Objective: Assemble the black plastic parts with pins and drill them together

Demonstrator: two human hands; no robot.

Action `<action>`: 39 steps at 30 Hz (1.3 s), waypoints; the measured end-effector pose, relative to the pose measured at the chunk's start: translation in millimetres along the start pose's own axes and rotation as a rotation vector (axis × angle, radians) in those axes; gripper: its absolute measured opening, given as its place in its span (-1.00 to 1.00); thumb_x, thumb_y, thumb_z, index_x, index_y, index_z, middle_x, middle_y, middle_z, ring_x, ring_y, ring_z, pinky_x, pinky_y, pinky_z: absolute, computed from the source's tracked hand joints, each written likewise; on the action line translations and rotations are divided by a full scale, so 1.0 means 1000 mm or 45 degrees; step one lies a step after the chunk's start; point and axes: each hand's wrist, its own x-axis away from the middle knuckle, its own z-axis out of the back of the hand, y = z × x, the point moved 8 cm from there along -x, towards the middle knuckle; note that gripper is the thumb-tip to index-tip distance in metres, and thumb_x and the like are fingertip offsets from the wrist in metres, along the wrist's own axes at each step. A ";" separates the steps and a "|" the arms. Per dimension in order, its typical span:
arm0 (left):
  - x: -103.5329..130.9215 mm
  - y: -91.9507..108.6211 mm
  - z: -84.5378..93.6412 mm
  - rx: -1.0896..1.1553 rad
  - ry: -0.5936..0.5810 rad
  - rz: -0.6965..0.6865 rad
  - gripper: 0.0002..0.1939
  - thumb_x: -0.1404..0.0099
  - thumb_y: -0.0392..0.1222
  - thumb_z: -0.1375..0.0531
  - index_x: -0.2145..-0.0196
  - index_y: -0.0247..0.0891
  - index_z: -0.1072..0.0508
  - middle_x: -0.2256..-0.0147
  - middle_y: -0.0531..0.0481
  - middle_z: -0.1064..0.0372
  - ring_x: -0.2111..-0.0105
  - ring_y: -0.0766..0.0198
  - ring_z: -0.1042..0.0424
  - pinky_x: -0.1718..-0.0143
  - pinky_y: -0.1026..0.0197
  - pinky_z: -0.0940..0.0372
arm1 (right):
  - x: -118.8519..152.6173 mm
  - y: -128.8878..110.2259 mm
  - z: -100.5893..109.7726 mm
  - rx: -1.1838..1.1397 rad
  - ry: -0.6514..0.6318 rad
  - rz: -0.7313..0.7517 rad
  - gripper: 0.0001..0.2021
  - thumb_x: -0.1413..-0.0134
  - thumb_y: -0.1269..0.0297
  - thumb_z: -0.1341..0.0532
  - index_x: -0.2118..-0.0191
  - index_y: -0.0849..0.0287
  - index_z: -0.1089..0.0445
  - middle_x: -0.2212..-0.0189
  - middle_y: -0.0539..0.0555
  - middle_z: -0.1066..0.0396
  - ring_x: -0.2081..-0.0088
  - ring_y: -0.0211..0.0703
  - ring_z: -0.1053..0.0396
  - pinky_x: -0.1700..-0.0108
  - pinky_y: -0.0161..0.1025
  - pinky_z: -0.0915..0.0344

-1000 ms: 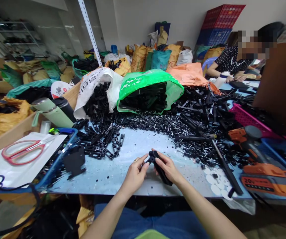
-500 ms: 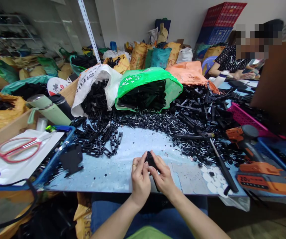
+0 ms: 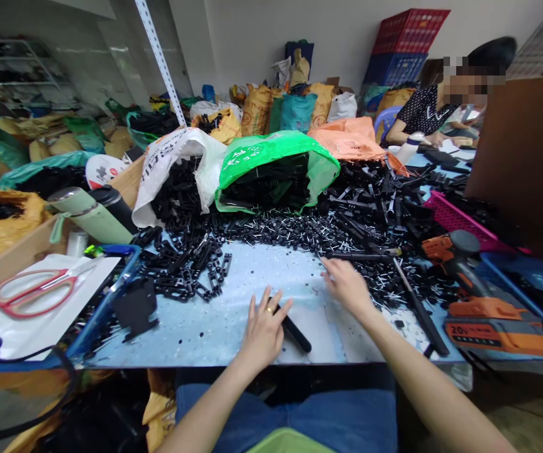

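Observation:
My left hand (image 3: 262,330) lies with its fingers spread at the upper end of a long black plastic piece (image 3: 298,335), which rests slantwise on the table. The fingers partly cover that end; whether they press on it I cannot tell. Stretched forward, my right hand (image 3: 348,288) reaches to the near edge of a heap of small black-headed screws (image 3: 294,229). Its fingers are extended, and nothing shows in them. Loose black plastic links (image 3: 195,267) lie to the left of the screws.
A green bag (image 3: 271,154) and a white bag (image 3: 172,151) spill black parts behind the heap. An orange cordless drill (image 3: 498,321) and a black-handled tool (image 3: 425,321) lie right. Red-handled scissors (image 3: 35,292) lie left. A co-worker (image 3: 413,119) sits at the far right.
My hands have parted. The black piece, held between both before, now lies on the table beside my left hand. My right hand has moved forward and right to the screws.

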 end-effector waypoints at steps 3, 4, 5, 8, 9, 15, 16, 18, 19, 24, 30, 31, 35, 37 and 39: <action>-0.008 0.020 -0.012 -0.224 -0.333 -0.343 -0.48 -0.19 -0.46 0.02 -0.06 -0.03 -0.24 0.01 -0.06 -0.26 -0.10 0.07 -0.08 -0.14 -0.23 0.20 | -0.018 0.065 0.044 0.404 0.167 -0.177 -0.64 -0.16 0.33 -0.01 -0.07 0.22 -0.26 -0.02 0.31 -0.21 -0.02 0.17 -0.12 0.07 0.09 -0.16; -0.011 0.022 -0.012 -0.285 -0.379 -0.379 -0.51 -0.21 -0.45 0.03 -0.03 -0.05 -0.28 0.09 -0.08 -0.31 -0.04 0.09 -0.16 -0.13 -0.20 0.15 | -0.022 0.075 0.054 0.476 0.168 -0.160 -0.67 -0.14 0.38 -0.02 -0.02 0.22 -0.31 -0.03 0.31 -0.21 -0.03 0.18 -0.11 0.06 0.11 -0.13; -0.013 0.021 -0.012 -0.343 -0.396 -0.380 -0.54 -0.22 -0.45 0.04 -0.01 -0.09 -0.30 0.16 -0.09 -0.34 0.03 0.10 -0.22 -0.09 -0.15 0.07 | -0.023 0.077 0.060 0.509 0.154 -0.105 -0.69 -0.13 0.42 -0.02 0.02 0.21 -0.34 -0.03 0.30 -0.22 -0.04 0.17 -0.11 0.04 0.12 -0.10; -0.013 0.011 -0.006 -0.505 -0.368 -0.236 -0.60 -0.21 -0.46 0.06 0.05 -0.21 -0.34 0.25 -0.16 -0.34 0.18 0.10 -0.27 0.09 -0.01 -0.11 | -0.006 0.047 0.056 0.424 0.052 0.227 -0.65 -0.13 0.51 0.02 0.01 0.14 -0.32 -0.03 0.18 -0.27 -0.06 0.02 -0.15 -0.07 0.07 0.00; -0.012 0.005 -0.003 -0.550 -0.356 -0.167 -0.62 -0.21 -0.46 0.06 0.07 -0.24 -0.35 0.26 -0.18 -0.34 0.20 0.08 -0.27 0.13 0.01 -0.13 | 0.006 0.031 0.048 0.371 -0.007 0.362 -0.62 -0.14 0.54 0.04 -0.01 0.11 -0.31 -0.04 0.14 -0.28 -0.07 -0.03 -0.15 -0.09 0.05 0.03; -0.003 -0.001 -0.012 -0.409 -0.427 -0.215 -0.61 -0.27 -0.23 -0.06 -0.06 -0.17 -0.22 0.14 -0.13 -0.28 0.14 0.09 -0.25 0.15 0.08 -0.16 | 0.066 -0.017 -0.002 0.133 -0.268 0.642 -0.58 -0.14 0.52 0.05 -0.08 0.04 -0.23 -0.10 0.08 -0.20 -0.12 -0.09 -0.09 -0.11 -0.01 -0.01; -0.004 0.001 -0.016 -0.373 -0.442 -0.260 -0.60 -0.27 -0.22 -0.06 -0.08 -0.15 -0.20 0.14 -0.11 -0.28 0.13 0.11 -0.25 0.15 0.09 -0.17 | 0.062 -0.012 -0.002 0.133 -0.193 0.493 -0.59 -0.15 0.48 0.05 -0.09 0.07 -0.21 -0.09 0.12 -0.21 -0.09 -0.07 -0.12 -0.07 -0.02 -0.06; -0.006 0.004 -0.022 -0.370 -0.443 -0.292 -0.61 -0.29 -0.25 -0.04 -0.08 -0.17 -0.19 0.17 -0.11 -0.30 0.14 0.12 -0.26 0.16 0.10 -0.18 | 0.052 0.002 -0.001 0.189 -0.033 0.115 -0.68 -0.18 0.32 0.03 -0.01 0.17 -0.28 0.03 0.22 -0.28 0.02 0.01 -0.20 0.03 -0.04 -0.16; -0.008 0.004 -0.025 -0.389 -0.429 -0.280 -0.62 -0.29 -0.27 -0.03 -0.08 -0.19 -0.20 0.18 -0.12 -0.31 0.15 0.11 -0.27 0.17 0.09 -0.18 | 0.047 0.006 -0.002 0.232 0.014 -0.047 -0.70 -0.17 0.22 0.00 0.08 0.21 -0.34 0.12 0.25 -0.31 0.08 0.04 -0.23 0.09 -0.06 -0.20; -0.013 0.005 -0.025 -0.383 -0.389 -0.204 -0.64 -0.30 -0.21 -0.03 -0.06 -0.23 -0.21 0.19 -0.13 -0.31 0.16 0.11 -0.28 0.16 0.09 -0.21 | 0.033 -0.003 -0.010 0.315 -0.065 -0.282 -0.83 -0.09 0.20 -0.08 0.28 0.20 -0.29 0.29 0.21 -0.34 0.22 0.01 -0.29 0.32 -0.22 -0.18; -0.015 0.008 -0.023 -0.229 -0.485 -0.263 -0.65 -0.30 -0.25 0.01 -0.05 -0.21 -0.21 0.13 -0.10 -0.28 0.09 0.14 -0.25 0.09 0.12 -0.18 | 0.057 -0.016 -0.002 0.104 -0.462 0.127 -0.72 -0.18 0.02 0.00 0.18 0.13 -0.19 0.45 0.06 -0.37 0.40 -0.09 -0.34 0.37 -0.27 -0.10; -0.016 0.009 -0.023 -0.217 -0.495 -0.270 -0.64 -0.30 -0.27 0.02 -0.06 -0.21 -0.20 0.12 -0.11 -0.28 0.08 0.14 -0.24 0.07 0.11 -0.17 | 0.063 -0.023 -0.002 0.104 -0.491 0.246 -0.70 -0.19 0.00 0.02 0.21 0.13 -0.22 0.41 0.07 -0.37 0.37 -0.09 -0.34 0.34 -0.26 -0.10; -0.020 0.015 -0.022 -0.200 -0.555 -0.288 -0.60 -0.28 -0.24 0.02 -0.08 -0.19 -0.17 0.07 -0.11 -0.25 0.04 0.12 -0.22 0.04 0.08 -0.14 | 0.075 -0.032 -0.013 0.227 -0.511 0.399 -0.67 -0.21 0.00 0.05 0.29 0.15 -0.27 0.35 0.09 -0.36 0.35 -0.11 -0.33 0.30 -0.24 -0.11; -0.020 0.019 -0.021 -0.193 -0.564 -0.276 -0.62 -0.26 -0.09 -0.03 -0.03 -0.17 -0.20 0.10 -0.09 -0.27 0.07 0.09 -0.23 0.07 0.06 -0.16 | 0.075 -0.032 -0.018 0.289 -0.488 0.387 -0.66 -0.21 0.01 0.05 0.29 0.15 -0.28 0.37 0.08 -0.35 0.38 -0.13 -0.32 0.32 -0.24 -0.09; -0.019 0.022 -0.020 -0.195 -0.538 -0.273 -0.51 -0.15 0.13 -0.12 0.05 -0.19 -0.24 0.16 -0.09 -0.29 0.12 0.04 -0.26 0.12 0.05 -0.18 | 0.074 -0.035 -0.017 0.328 -0.423 0.390 -0.67 -0.22 0.01 0.05 0.29 0.15 -0.29 0.37 0.08 -0.34 0.38 -0.14 -0.31 0.33 -0.24 -0.07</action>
